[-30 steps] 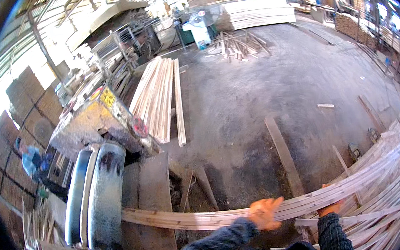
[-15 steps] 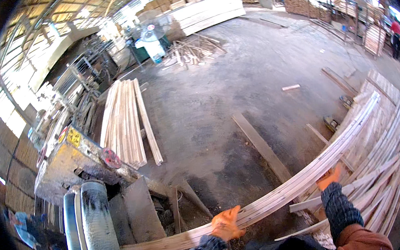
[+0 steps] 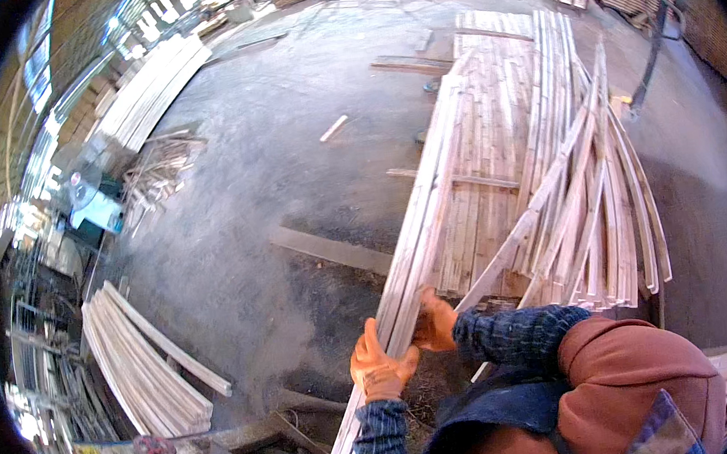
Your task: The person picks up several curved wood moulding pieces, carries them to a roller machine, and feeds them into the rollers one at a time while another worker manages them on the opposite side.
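Observation:
A bundle of long, narrow wooden strips (image 3: pixel 424 229) runs from the lower edge up along the left side of a wide board stack (image 3: pixel 484 148). In an orange glove, my left hand (image 3: pixel 382 365) is closed round the bundle from its left side. My right hand (image 3: pixel 433 319), gloved alike, grips the opposite side slightly farther up, its fingers partly hidden by the wood. The bundle's near end passes out of view beside my left sleeve.
Loose strips (image 3: pixel 575 214) fan across the stack's right part. A plank (image 3: pixel 330 250) lies on the floor left of the bundle. More boards (image 3: pixel 143 361) lie at left, above a machine with a red handwheel (image 3: pixel 155 449). A pole-like handle (image 3: pixel 649 64) stands at far right.
My view has turned right, so the bundle now points away from me. My hands, formerly wide apart, are close together on it. The machine's rollers are mostly out of view.

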Motion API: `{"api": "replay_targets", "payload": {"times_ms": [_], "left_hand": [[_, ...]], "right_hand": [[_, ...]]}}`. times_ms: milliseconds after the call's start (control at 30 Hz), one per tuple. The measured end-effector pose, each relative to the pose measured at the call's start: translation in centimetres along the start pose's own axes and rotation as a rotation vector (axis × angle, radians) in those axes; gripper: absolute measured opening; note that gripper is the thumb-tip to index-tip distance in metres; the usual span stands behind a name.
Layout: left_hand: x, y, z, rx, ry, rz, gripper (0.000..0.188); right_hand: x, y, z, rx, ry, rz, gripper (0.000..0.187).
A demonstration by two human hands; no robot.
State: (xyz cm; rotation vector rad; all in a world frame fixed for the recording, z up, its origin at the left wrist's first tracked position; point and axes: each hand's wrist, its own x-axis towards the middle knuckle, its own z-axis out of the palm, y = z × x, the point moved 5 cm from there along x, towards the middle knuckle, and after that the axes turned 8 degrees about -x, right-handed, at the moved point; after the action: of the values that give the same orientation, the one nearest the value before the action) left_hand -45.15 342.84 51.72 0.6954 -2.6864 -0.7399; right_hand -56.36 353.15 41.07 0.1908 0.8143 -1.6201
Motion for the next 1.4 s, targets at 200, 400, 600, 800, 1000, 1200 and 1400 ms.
{"api": "replay_targets", "payload": {"times_ms": [200,400,600,800,1000,1200,1400], "left_hand": [[-0.1,-0.8,-0.5,-0.079,-0.185,-0.16,0.112],[-7.4,-2.4,-3.5,-0.013,-0.264,-0.244,0.114],[-9.6,-4.2,-5.4,-0.116,-0.065,-0.2,0.1],[-1.2,3.0,-2.2,-0.028,0.037,0.087,0.083],[1.6,8.8,2.7,-0.245,0.151,0.327,0.051],[0.1,7.7,17.1,-0.323,-0.278,0.267,0.063],[2.8,0.2,31.7,-0.241,-0.628,-0.137,0.093]], "right_hand": [[1.5,-2.8,-3.6,0.145,0.098,-0.17,0.086],[6.5,-7.9,-8.3,0.198,0.268,-0.37,0.09],[4.8,0.0,-2.0,0.201,0.046,-0.097,0.075],[-2.9,1.8,-3.0,0.006,-0.186,0.148,0.067],[-8.2,3.4,-20.2,-0.044,0.015,0.111,0.012],[-13.4,4.8,-31.5,-0.076,0.653,0.107,0.031],[-7.0,14.0,-40.9,-0.635,1.097,-0.006,0.108]]}}
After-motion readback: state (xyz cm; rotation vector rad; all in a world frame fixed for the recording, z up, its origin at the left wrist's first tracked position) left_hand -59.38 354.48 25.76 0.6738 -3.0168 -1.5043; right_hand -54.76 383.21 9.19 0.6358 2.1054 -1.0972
